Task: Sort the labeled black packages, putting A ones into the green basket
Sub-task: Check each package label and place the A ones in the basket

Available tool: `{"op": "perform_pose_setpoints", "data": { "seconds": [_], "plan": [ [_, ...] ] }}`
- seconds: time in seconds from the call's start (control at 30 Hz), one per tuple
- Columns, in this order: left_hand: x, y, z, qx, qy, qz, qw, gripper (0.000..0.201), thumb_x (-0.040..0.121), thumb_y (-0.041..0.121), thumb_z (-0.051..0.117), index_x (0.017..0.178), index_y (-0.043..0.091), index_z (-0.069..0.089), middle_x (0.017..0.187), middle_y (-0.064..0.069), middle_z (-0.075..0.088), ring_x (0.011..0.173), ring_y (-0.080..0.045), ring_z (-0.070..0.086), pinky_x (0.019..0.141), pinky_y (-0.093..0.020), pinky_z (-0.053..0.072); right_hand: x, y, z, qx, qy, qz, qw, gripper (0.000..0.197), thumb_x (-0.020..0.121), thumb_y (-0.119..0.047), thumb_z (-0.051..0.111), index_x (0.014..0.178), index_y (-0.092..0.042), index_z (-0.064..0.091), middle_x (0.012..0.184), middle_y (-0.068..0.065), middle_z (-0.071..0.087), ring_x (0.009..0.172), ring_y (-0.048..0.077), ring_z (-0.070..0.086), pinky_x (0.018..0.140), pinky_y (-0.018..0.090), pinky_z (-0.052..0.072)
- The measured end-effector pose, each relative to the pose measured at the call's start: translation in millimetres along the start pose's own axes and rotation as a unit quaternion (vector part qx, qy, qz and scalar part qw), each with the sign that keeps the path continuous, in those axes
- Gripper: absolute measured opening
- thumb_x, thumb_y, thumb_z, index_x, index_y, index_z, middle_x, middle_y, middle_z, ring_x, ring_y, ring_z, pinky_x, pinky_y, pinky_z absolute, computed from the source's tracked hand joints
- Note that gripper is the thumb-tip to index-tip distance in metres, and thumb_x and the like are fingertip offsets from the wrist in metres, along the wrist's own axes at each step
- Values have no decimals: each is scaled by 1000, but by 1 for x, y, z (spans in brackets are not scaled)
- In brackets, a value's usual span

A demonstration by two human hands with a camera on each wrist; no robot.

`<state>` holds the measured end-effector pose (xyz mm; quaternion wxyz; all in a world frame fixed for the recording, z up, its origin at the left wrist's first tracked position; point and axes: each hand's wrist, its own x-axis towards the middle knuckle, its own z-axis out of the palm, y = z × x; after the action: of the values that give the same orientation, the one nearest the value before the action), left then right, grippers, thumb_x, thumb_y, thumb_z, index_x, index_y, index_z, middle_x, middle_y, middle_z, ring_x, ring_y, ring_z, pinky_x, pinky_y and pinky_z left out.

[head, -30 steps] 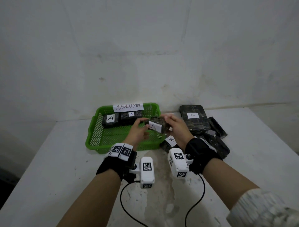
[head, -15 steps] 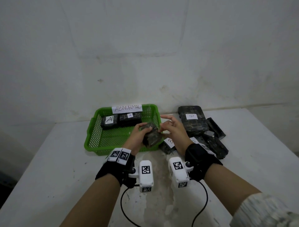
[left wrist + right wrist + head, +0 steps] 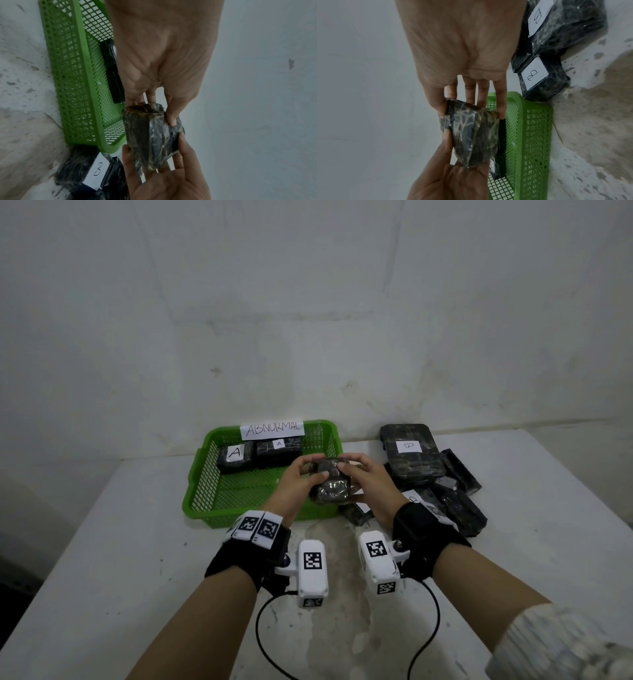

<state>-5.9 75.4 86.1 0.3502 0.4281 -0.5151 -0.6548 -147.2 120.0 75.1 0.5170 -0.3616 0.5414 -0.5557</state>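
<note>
Both hands hold one black wrapped package [image 3: 331, 487] above the near right corner of the green basket [image 3: 195, 494]. My left hand [image 3: 313, 469] grips its left side, thumb on top. My right hand [image 3: 356, 474] pinches its right side between thumb and fingers. No label shows on the face turned to me. In the left wrist view the package [image 3: 150, 135] sits between my left hand [image 3: 157, 112] and the right palm below. The right wrist view shows the same package [image 3: 474, 135] under my right hand [image 3: 471, 108].
Two packages marked A [image 3: 234, 455] [image 3: 279, 448] lie at the basket's back, under an "ABNORMAL" sign [image 3: 272, 429]. A pile of black packages, some marked B [image 3: 409, 453], lies right of the basket. A B package [image 3: 97, 170] touches the basket's corner. White table [image 3: 102, 542], wall behind.
The package has been turned over in the hands: its white label faced me a second ago, now a plain dark side does. The right hand has closed back onto it.
</note>
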Motion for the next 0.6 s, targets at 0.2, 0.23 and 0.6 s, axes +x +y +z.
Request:
{"op": "perform_pose_setpoints", "data": {
  "seconds": [0.2,0.23,0.6],
  "plan": [
    [1,-1,-3,-32,-1,4,999,31,91,5,55,121,10,51,115,-11,58,89,-15,61,67,-23,56,0,2,-3,-12,-41,-4,999,45,86,-3,65,125,-24,55,103,18,59,94,31,61,90,48,49],
    [1,-1,-3,-26,-9,-3,1000,32,90,6,56,121,13,52,117,-10,58,91,-16,61,71,-26,56,0,2,-3,-12,-33,-5,999,46,86,-1,64,126,-22,54,102,17,60,95,31,61,91,49,49],
    [2,-4,-3,-15,-6,-4,1000,40,91,1,54,127,15,47,123,-14,58,96,-18,61,76,-27,52,4,1,-3,-22,-69,-11,997,65,85,1,65,140,-26,44,109,17,62,96,25,66,89,34,53]
  ]
}}
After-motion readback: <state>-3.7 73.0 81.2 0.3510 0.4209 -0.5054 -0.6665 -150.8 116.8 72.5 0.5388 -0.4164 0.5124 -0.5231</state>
